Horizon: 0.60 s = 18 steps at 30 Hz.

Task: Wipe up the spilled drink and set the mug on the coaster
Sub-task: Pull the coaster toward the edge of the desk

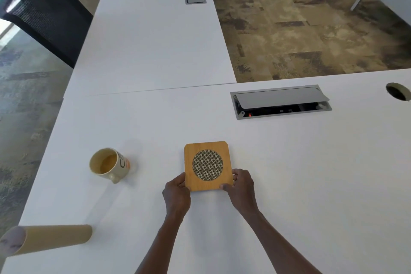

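Head view: one wooden coaster (208,166) with a round mesh inset, one cream mug (109,165), one cardboard tube (47,239) — all on the white desk (300,162). My left hand (176,194) and right hand (242,186) pinch the coaster's two near corners, thumbs on top; it lies flat and square to me. The mug lies tipped on its side, mouth toward me and leftward, handle down, well left of my hands.

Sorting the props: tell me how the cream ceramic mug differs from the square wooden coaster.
The cream ceramic mug is round and tall; the square wooden coaster is flat. The mug stands untouched, left of the coaster, while both hands grip the coaster's near corners. Both rest on the white table.
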Each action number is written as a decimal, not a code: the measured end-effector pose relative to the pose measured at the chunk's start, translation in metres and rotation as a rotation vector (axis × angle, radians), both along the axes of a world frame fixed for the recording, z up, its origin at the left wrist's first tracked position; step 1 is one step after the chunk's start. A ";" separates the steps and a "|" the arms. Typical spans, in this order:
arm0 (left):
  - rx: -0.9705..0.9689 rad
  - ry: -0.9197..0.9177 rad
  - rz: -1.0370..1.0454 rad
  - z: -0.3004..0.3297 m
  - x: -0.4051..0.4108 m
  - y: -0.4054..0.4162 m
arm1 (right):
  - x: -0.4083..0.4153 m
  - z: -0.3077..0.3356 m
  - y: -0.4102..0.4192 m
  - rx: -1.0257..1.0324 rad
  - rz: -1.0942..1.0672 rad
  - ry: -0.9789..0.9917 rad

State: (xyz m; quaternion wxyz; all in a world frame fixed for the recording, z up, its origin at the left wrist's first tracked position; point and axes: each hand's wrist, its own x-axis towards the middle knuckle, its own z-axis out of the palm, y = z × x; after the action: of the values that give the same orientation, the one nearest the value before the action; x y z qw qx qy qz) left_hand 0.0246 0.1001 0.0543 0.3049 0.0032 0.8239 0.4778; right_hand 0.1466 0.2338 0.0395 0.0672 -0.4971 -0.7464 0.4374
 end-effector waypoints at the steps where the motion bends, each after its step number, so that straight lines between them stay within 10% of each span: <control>1: -0.011 0.007 -0.004 -0.002 0.001 -0.001 | 0.001 -0.002 -0.001 0.000 0.000 -0.006; 18: -0.058 0.060 -0.112 -0.012 0.014 -0.018 | 0.013 -0.018 -0.018 0.006 0.056 -0.076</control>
State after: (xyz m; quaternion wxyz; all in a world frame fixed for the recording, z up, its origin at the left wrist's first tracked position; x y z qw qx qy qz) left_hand 0.0383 0.0824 0.0426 0.3065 0.0550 0.8445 0.4357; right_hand 0.1596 0.2163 0.0220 0.0281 -0.4922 -0.7633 0.4176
